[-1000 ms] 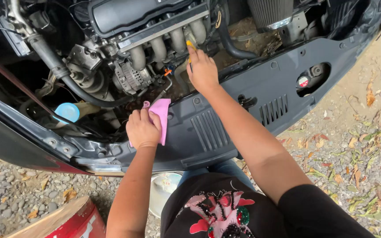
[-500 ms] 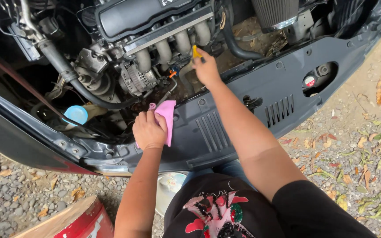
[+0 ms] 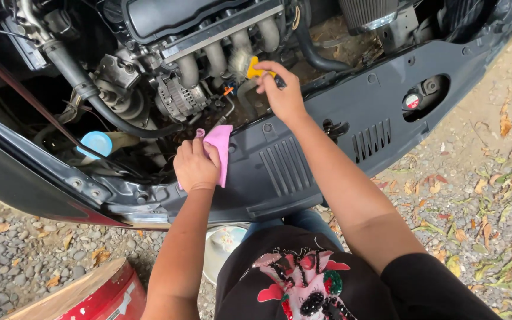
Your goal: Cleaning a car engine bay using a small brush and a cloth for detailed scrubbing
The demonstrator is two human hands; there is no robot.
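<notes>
The right hand [image 3: 281, 95] is pinching the yellow dipstick handle [image 3: 255, 68] down in the engine bay; the left hand [image 3: 195, 166] is clutching a pink rag [image 3: 220, 148] (oil drips likely if it lags).

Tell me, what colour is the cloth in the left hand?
Pink. The cloth shows in the head view.

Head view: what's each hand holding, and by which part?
Right hand pinches the yellow plastic dipstick handle at its loop. Left hand clutches the pink cloth rag by its upper edge.
</notes>
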